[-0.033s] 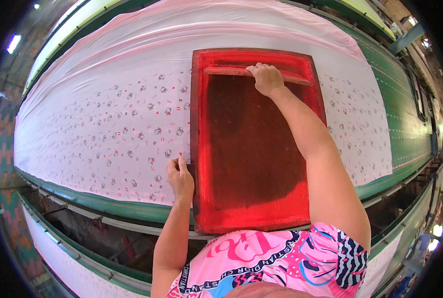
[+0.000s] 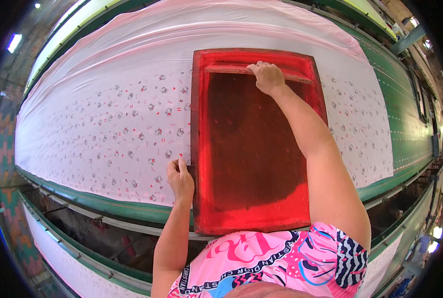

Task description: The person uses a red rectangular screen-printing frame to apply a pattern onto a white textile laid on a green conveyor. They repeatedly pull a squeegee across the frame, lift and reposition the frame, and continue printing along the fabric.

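Hardly anything shifts since the earlier frame; the red bar (image 2: 226, 69) perhaps sits slightly farther out. Nearer, the left hand (image 2: 180, 181) is beside the left edge of the red frame (image 2: 195, 114), which lies on printed cloth (image 2: 107, 134); I cannot tell whether it grips. Farther, the right hand (image 2: 269, 79) clamps the bar inside the frame's far end, leaving the 2 hands well apart. Spreading colour over the dark screen (image 2: 256, 144) seems in hand; the next move likely calls for even pressure.
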Demonstrator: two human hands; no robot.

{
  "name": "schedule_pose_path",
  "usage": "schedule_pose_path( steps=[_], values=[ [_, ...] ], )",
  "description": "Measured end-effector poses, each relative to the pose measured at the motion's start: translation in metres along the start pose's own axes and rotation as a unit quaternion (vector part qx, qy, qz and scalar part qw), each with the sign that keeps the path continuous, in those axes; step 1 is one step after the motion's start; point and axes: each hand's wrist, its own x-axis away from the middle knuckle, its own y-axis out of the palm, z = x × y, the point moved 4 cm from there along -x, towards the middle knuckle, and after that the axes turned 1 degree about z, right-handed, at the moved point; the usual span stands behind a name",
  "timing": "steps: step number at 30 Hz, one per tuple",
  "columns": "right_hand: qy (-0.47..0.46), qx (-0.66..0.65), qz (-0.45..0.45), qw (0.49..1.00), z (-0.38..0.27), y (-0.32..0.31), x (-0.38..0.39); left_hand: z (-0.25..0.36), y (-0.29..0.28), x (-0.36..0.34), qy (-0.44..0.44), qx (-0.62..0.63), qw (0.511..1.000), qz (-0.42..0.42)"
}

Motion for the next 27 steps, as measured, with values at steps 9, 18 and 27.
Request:
schedule_pose_path(
  steps=[9, 18, 27],
  values=[
    [-0.008, -0.039, 0.033, 0.999, 0.024, -0.007, -0.043, -0.005, 0.003, -0.005, -0.006, -0.012, 0.999, 0.035],
    [-0.042, -0.047, 0.022, 0.998, 0.052, 0.005, -0.046, -0.002, 0.001, -0.004, -0.011, -0.017, 0.999, 0.032],
    [-0.014, -0.052, -0.003, 0.999, 0.056, 0.000, -0.051, 0.000, 0.001, -0.002, 0.000, -0.034, 0.998, 0.049]
  ],
)
